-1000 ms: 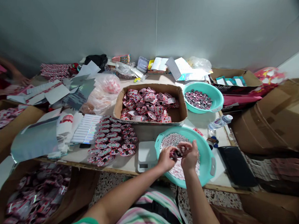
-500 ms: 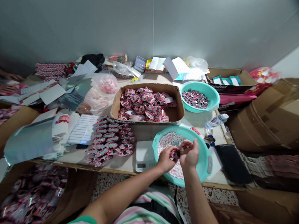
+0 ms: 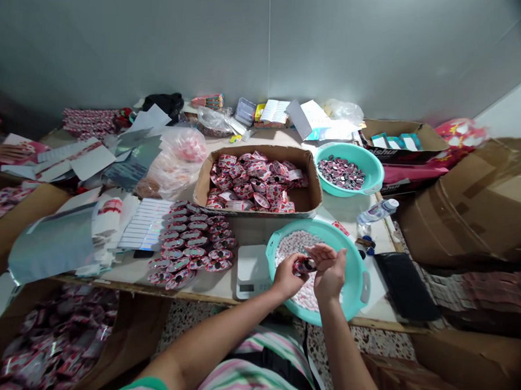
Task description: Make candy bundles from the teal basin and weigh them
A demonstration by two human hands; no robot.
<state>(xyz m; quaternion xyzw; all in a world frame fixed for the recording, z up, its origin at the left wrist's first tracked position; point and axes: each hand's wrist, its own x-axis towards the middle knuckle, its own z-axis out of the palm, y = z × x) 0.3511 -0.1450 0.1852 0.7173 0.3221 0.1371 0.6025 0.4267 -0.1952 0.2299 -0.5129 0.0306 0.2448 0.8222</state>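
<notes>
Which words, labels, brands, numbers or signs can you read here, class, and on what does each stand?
"ishui": dark front of the open carton at the back right; its start is unclear.
Too small or blurred: any lettering on the bottle, the white scale and its display, and the patterned containers.

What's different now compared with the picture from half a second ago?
The right hand has stretched its fingers left toward the small patterned container, which appears turned more sideways. Whether any pieces left the palm is unclear. The left hand keeps its hold; the near teal basin, white scale and rows of containers stay put.
</notes>
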